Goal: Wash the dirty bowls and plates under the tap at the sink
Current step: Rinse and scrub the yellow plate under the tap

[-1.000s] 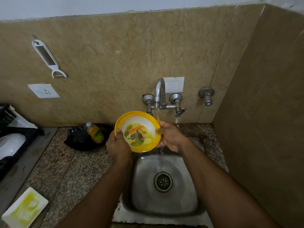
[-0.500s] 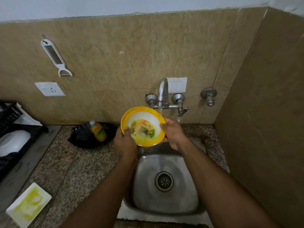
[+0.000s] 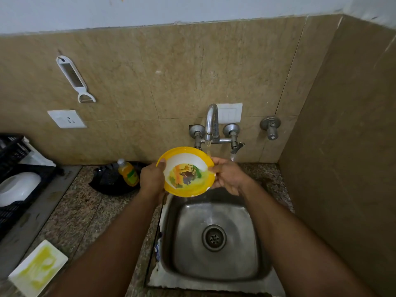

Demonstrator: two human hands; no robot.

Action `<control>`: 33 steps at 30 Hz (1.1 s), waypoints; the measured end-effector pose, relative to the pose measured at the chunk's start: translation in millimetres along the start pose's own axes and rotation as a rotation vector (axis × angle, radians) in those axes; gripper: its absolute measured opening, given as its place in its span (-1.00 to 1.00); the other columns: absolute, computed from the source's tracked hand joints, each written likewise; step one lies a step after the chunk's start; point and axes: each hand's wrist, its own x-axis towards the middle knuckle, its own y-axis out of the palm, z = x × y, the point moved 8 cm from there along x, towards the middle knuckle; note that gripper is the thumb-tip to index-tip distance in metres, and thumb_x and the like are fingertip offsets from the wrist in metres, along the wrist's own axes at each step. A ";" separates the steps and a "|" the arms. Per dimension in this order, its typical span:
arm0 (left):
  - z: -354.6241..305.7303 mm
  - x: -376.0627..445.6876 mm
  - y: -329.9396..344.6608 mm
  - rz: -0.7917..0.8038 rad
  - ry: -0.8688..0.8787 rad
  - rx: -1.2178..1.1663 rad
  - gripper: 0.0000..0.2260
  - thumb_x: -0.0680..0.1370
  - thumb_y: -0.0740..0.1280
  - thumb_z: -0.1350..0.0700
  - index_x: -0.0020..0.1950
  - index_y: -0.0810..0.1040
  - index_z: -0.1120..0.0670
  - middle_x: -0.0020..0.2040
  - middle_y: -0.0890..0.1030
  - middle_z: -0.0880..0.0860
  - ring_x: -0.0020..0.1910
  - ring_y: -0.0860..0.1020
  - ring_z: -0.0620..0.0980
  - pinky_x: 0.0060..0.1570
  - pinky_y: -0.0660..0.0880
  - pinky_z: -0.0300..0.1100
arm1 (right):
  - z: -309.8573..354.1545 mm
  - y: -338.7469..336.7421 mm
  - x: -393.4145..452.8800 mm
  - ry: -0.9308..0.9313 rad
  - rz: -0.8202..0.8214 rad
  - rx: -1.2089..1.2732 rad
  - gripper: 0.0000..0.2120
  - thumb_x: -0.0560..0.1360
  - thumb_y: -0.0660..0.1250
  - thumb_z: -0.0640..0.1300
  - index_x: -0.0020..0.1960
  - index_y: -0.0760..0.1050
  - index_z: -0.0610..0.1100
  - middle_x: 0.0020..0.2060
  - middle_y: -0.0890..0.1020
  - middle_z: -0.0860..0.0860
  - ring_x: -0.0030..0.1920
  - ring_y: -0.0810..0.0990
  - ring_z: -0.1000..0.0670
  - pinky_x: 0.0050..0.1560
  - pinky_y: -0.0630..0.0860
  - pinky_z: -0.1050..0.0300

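Note:
A yellow-rimmed bowl with a white inside and a coloured picture is tilted toward me above the back of the steel sink. My left hand grips its left rim with the thumb inside. My right hand holds the right rim. The tap on the wall runs a thin stream of water down at the bowl's upper right edge. Yellowish liquid pools in the bowl's bottom.
A white rectangular plate smeared yellow lies on the granite counter at lower left. A soap bottle leans in a black dish by the wall. A black rack holds a white bowl at left. A tiled side wall stands at right.
The bowl has turned a little in my hands and tipped, so the picture has rotated. Both hands stay on its rim under the tap.

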 end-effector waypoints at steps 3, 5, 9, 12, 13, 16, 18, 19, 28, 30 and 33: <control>-1.0 -5.4 2.0 -0.016 0.053 -0.011 -0.70 0.68 0.31 -0.01 -0.18 0.59 0.12 -0.21 0.61 0.09 -0.10 0.61 0.19 -0.11 0.58 0.03 | -4.5 -8.2 4.7 -0.040 -0.198 -0.070 -0.81 0.68 0.26 -0.14 0.18 0.63 -0.12 -0.19 0.73 -0.09 -0.33 0.67 -0.07 -0.38 0.64 0.03; -7.9 -16.0 7.8 -0.019 0.103 -0.009 -0.70 0.70 0.28 0.03 -0.11 0.59 0.20 -0.26 0.56 0.05 -0.21 0.55 0.07 -0.30 0.48 -0.21 | -3.3 -16.3 9.7 -0.096 -0.398 -0.096 -0.72 0.65 0.31 0.01 0.11 0.66 -0.19 -0.22 0.72 -0.06 -0.32 0.64 -0.02 -0.30 0.59 0.11; 3.6 -20.0 3.1 -0.093 0.063 -0.137 -0.73 0.68 0.31 0.05 -0.21 0.63 0.01 -0.24 0.63 -0.01 -0.22 0.60 0.00 -0.15 0.57 -0.13 | 0.4 -4.4 6.1 -0.062 -0.237 -0.106 -0.81 0.66 0.25 -0.20 0.10 0.65 -0.14 -0.20 0.72 -0.06 -0.32 0.66 -0.01 -0.32 0.60 0.12; 12.3 -18.0 -0.8 -0.099 0.033 -0.179 -0.70 0.66 0.33 0.00 -0.27 0.65 -0.04 -0.20 0.68 0.01 -0.10 0.67 0.15 0.06 0.63 0.17 | -2.1 1.1 0.9 -0.042 -0.098 -0.093 -0.74 0.62 0.22 -0.32 0.17 0.63 -0.15 -0.13 0.74 -0.10 -0.25 0.72 -0.06 -0.36 0.63 0.04; 12.9 -19.2 0.7 -0.095 0.037 -0.170 -0.70 0.66 0.33 0.00 -0.26 0.64 -0.04 -0.20 0.68 0.02 -0.09 0.66 0.15 0.06 0.63 0.18 | -1.3 -1.8 0.4 -0.056 -0.156 -0.100 -0.78 0.64 0.24 -0.28 0.16 0.64 -0.17 -0.16 0.74 -0.10 -0.29 0.71 -0.06 -0.39 0.63 0.03; 7.6 -27.1 8.6 -0.098 0.079 -0.187 -0.76 0.58 0.35 -0.11 -0.22 0.67 -0.09 -0.14 0.70 0.01 -0.03 0.68 0.16 0.10 0.63 0.22 | 0.9 -12.9 -0.4 -0.117 -0.412 -0.107 -0.78 0.65 0.32 -0.14 0.13 0.68 -0.23 -0.26 0.73 -0.05 -0.32 0.66 -0.03 -0.30 0.63 0.03; 9.0 -27.7 8.6 -0.134 0.079 -0.221 -0.74 0.51 0.32 -0.19 -0.17 0.70 -0.07 -0.09 0.72 0.03 -0.01 0.68 0.16 0.11 0.62 0.23 | 0.6 -10.2 -1.1 -0.101 -0.382 -0.078 -0.79 0.65 0.30 -0.16 0.13 0.67 -0.21 -0.19 0.74 -0.06 -0.25 0.67 -0.04 -0.19 0.64 0.00; 10.7 -26.9 6.0 -0.157 0.068 -0.228 -0.69 0.51 0.30 -0.20 -0.08 0.71 -0.02 -0.06 0.72 0.05 -0.01 0.68 0.16 0.11 0.62 0.23 | -1.0 -4.5 -3.3 -0.065 -0.291 -0.056 -0.81 0.65 0.27 -0.21 0.12 0.65 -0.19 -0.15 0.74 -0.08 -0.23 0.68 -0.06 -0.17 0.65 -0.03; 11.5 -35.4 7.5 -0.222 0.043 -0.249 -0.57 0.46 0.26 -0.26 0.00 0.71 0.04 -0.08 0.68 0.05 0.00 0.65 0.20 0.14 0.61 0.21 | -0.6 -1.7 -20.0 -0.077 -0.442 -0.062 -0.74 0.66 0.29 -0.04 -0.07 0.63 -0.18 -0.25 0.67 -0.14 -0.28 0.65 -0.14 -0.23 0.66 -0.29; 9.7 -36.9 4.7 -0.243 0.031 -0.266 -0.58 0.49 0.27 -0.26 0.00 0.71 0.03 -0.06 0.68 0.05 0.01 0.66 0.20 0.14 0.61 0.22 | -0.2 8.2 -22.8 -0.036 -0.281 0.009 -0.82 0.67 0.24 -0.17 0.06 0.60 -0.20 -0.18 0.69 -0.14 -0.27 0.67 -0.11 -0.28 0.70 -0.14; 14.7 -36.2 1.1 -0.273 0.015 -0.246 -0.61 0.61 0.27 -0.14 0.14 0.70 0.13 -0.01 0.67 0.11 0.05 0.64 0.23 0.16 0.59 0.20 | -3.3 20.7 -28.4 0.004 -0.129 0.040 -0.77 0.61 0.17 -0.36 0.16 0.56 -0.26 -0.13 0.69 -0.21 -0.25 0.69 -0.16 -0.30 0.70 -0.10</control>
